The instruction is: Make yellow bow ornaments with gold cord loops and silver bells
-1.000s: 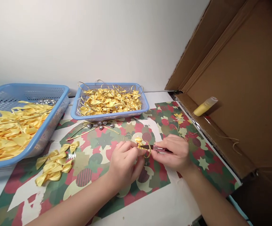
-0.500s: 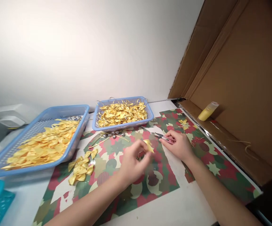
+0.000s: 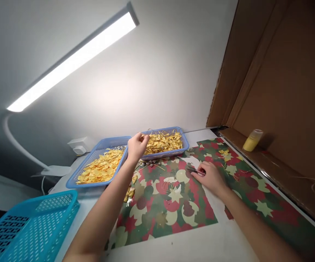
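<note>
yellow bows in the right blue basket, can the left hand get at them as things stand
Very likely yes: the left hand appears close to the left end of the basket, and the bows lie uncovered. Whether the hand holds anything is unclear.

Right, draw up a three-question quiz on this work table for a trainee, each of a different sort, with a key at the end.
1. What does the right hand hold?
a) the lamp
b) a pink-handled tool
c) the yellow container

2. Fill in the gap: the blue basket on the left is piled with yellow ____.

3. True or false: the left hand lies flat on the patterned sheet.

Key
1. b
2. bows
3. False: it is out by the two blue baskets, with its fingers curled.
</note>
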Motion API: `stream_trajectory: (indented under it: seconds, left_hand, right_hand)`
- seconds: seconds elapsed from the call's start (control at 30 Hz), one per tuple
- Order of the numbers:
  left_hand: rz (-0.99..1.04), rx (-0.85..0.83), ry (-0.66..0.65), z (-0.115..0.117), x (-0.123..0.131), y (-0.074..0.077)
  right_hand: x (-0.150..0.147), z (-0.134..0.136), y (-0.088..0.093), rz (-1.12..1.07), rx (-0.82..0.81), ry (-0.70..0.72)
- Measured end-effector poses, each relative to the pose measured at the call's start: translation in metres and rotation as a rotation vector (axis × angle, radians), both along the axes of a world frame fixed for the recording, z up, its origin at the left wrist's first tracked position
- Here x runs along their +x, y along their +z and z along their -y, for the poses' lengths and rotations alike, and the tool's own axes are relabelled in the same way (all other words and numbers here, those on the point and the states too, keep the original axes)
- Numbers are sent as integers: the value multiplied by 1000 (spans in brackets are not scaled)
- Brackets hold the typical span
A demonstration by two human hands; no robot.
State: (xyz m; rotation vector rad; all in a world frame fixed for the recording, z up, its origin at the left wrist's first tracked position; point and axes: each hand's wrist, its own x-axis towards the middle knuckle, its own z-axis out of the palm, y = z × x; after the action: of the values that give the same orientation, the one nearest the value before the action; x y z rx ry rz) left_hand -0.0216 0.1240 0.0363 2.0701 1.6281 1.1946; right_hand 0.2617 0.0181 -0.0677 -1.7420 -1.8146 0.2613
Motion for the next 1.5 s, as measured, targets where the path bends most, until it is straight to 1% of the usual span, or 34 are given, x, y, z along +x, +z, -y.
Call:
stream_trajectory:
  seconds: [0.07,0.13,0.27,0.37,0.43,0.5,0.57,0.6,0.67,0.73,0.83,0.9,0.93,0.97,1.03,1.17,1.27,1.37,1.5]
  left_hand:
    - [-25,-86,28,-19,-16,1]
    - [-46,-172,52,-34,-25,1]
    - [-104,-282,87,-58,-29,-1]
    - [-160,-318,76,-68,-29,0]
    - [-185,-291,66,-68,-30,3]
    - [-189,-218,69,-61,-33,6]
    - [-170,-107,79,-46,-34,8]
    - [-152,-50,90,-36,-33,7]
    - [-115,57,61,-10,-25,3]
    - [-96,130,-8,22,-11,-10]
    - [-125,155,-215,67,14,-39]
    - [-171,133,-333,86,25,-59]
    - [-192,119,-376,91,27,-67]
    - [-204,105,-401,94,28,-73]
    - [-212,83,-410,94,25,-81]
    - [-202,54,-388,89,17,-85]
    - [-191,35,-400,88,17,-87]
    - [-178,18,-431,89,20,-88]
    - [-184,-15,-539,92,24,-86]
  right_hand:
    - [1,-2,-3,-4,16,1]
    - [2,-4,-4,-4,31,-5]
    - [4,-6,-8,2,64,-39]
    - [6,-6,-8,13,73,-70]
    - [7,-6,-7,25,67,-88]
    - [9,-5,-4,39,55,-99]
    - [10,-4,-1,54,49,-107]
    - [10,-3,1,61,50,-108]
    - [7,0,5,72,63,-89]
    - [-2,3,9,78,74,-27]
    - [-25,9,17,103,45,143]
    - [-41,10,22,140,0,245]
    - [-48,10,25,162,-26,278]
    - [-54,10,27,186,-53,299]
    - [-62,9,31,233,-103,319]
    - [-65,8,35,289,-132,332]
    - [-60,8,36,270,-105,342]
    - [-50,4,38,194,-39,339]
    - [-42,0,38,77,72,349]
